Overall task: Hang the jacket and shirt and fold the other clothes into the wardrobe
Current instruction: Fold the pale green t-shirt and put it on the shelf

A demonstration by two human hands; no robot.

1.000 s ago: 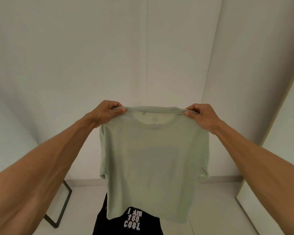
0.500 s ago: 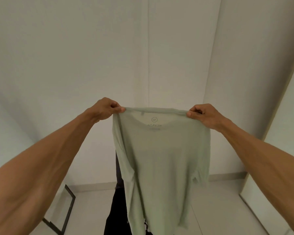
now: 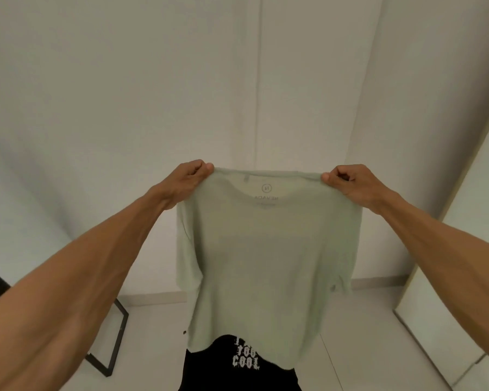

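A black garment (image 3: pixel 239 371) with white lettering lies lowest. In front of it hangs a pale green T-shirt (image 3: pixel 268 263), the left hand (image 3: pixel 192 176) and right hand (image 3: pixel 350 183) each pinching a shoulder at arm's length. Behind stand a black frame (image 3: pixel 116 337) and white wall (image 3: pixel 153 94).

The left forearm (image 3: pixel 82 277) rises from the lower left of the view and the right forearm (image 3: pixel 441 249) from the right edge, both bare and stretched forward. The left hand (image 3: pixel 192 173) is curled, thumb and fingers pinching 1 shoulder of the pale green T-shirt (image 3: pixel 266 249). The right hand (image 3: pixel 353 183) is curled likewise, pinching the other shoulder. The 2 hands sit almost level, well apart.
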